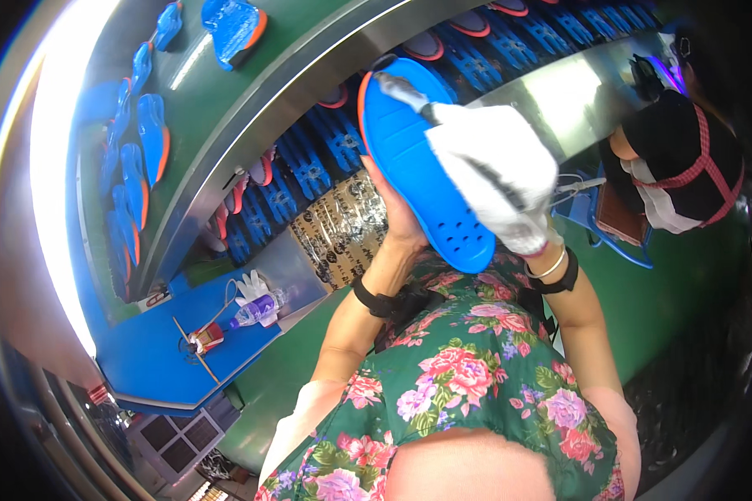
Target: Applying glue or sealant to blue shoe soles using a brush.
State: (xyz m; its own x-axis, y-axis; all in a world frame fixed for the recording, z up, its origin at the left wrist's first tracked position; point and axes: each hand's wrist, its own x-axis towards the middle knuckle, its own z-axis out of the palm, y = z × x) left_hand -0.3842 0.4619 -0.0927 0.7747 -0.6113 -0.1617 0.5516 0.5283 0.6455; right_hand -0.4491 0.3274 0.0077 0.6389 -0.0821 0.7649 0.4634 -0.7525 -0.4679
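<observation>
A blue shoe sole with an orange edge and small holes in its heel is held up before my chest, toe pointing away. My bare left hand grips it from the left and underneath, most of its fingers hidden behind the sole. Over the sole's right side is my right hand, in a white work glove and slightly blurred. It is closed on a slim grey tool with a dark tip, which lies at the toe end. The tool's exact kind cannot be made out.
A green conveyor belt at left carries several blue soles; below its metal edge, a rack holds blue clamps and more soles. A taped cardboard piece adjoins a blue table with a bottle. Another person sits at right.
</observation>
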